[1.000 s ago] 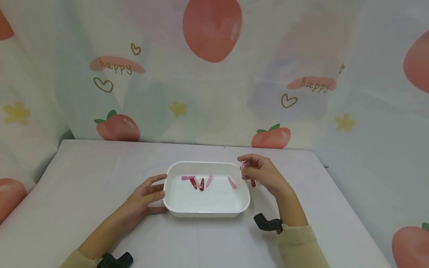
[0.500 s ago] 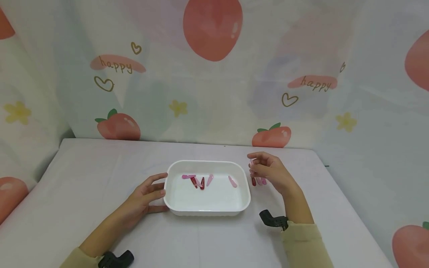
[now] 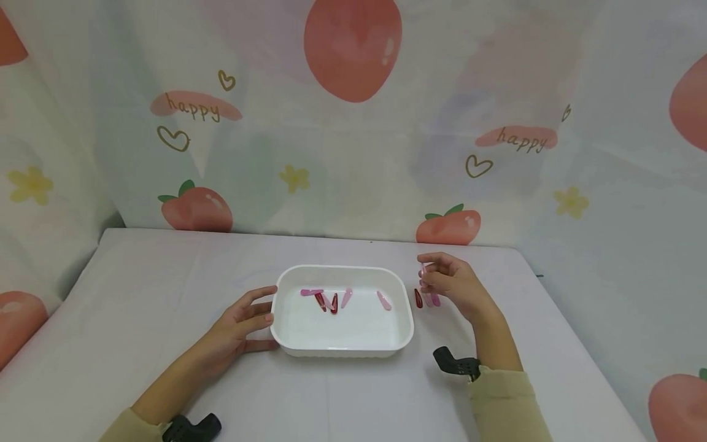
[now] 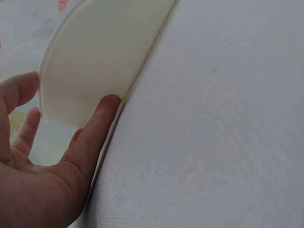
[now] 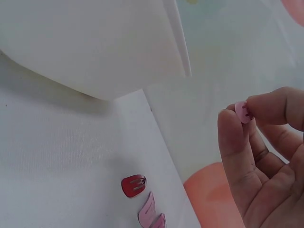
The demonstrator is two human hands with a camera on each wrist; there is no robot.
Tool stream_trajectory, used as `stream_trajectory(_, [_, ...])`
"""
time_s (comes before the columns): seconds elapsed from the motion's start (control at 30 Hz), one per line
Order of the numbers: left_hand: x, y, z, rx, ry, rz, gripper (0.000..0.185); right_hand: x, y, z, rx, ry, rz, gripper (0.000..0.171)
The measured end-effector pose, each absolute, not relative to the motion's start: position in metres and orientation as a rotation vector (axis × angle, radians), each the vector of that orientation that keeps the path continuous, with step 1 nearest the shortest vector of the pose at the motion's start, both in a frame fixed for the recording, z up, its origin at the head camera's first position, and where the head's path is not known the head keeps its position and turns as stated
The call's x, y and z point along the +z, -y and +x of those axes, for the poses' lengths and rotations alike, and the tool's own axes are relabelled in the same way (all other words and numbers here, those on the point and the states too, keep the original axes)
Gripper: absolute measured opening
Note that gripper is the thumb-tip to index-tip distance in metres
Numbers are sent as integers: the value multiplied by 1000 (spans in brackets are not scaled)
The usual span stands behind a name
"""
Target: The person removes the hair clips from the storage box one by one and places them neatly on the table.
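Note:
My right hand (image 3: 455, 283) pinches a pink snap hair clip (image 5: 241, 112) between thumb and index finger, above the table to the right of a white tray (image 3: 342, 352). Under that hand a red hair clip (image 3: 418, 298) lies on the table, with a light pink clip (image 5: 147, 210) and a brighter pink clip (image 3: 436, 300) beside it. Several red and pink hair clips (image 3: 346, 298) are inside the tray. Most form a cluster near its back left, and one pink clip (image 3: 383, 300) is apart on the right. My left hand (image 3: 239, 324) touches the tray's left side with extended fingers.
A white cloth covers the table (image 3: 182, 270). Behind it hangs a patterned curtain (image 3: 353, 153) with fruit, hearts and writing. Each wrist bears a black camera mount (image 3: 455, 362).
The right hand has moved right, away from the tray's right rim, with the pink hair clip still pinched. More of the clips on the table now shows. The left hand stays against the tray.

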State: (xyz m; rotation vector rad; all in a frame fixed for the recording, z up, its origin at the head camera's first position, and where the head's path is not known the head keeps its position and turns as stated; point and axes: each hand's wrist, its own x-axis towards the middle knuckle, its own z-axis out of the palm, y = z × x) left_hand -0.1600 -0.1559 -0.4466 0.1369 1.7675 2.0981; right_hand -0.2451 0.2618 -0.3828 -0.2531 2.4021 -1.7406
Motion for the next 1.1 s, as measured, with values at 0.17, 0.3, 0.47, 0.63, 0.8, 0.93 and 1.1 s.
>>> stream_trajectory(0.17, [-447,155,-161,2105,-1764,121,53,-385,-269,-246,-1733,-2426,-196,36])
stream_trajectory(0.3, [-448,155,-161,2114,-1755,95,52,-390,-274,-247,-1733,-2433,-122,35])
stream_trajectory(0.47, [-449,155,-162,2115,-1755,88,52,-397,-278,-250,-1727,-2426,-44,37])
stream_trajectory(0.63, [-448,155,-161,2114,-1759,107,53,-404,-284,-254,-1708,-2436,2,43])
stream_trajectory(0.8, [-448,155,-161,2113,-1755,140,52,-412,-292,-257,-1701,-2438,41,46])
stream_trajectory(0.93, [-448,155,-161,2110,-1758,156,52,-419,-298,-259,-1677,-2445,66,48])
stream_trajectory(1.1, [-449,156,-161,2115,-1751,133,52,-425,-300,-258,-1635,-2482,84,46])
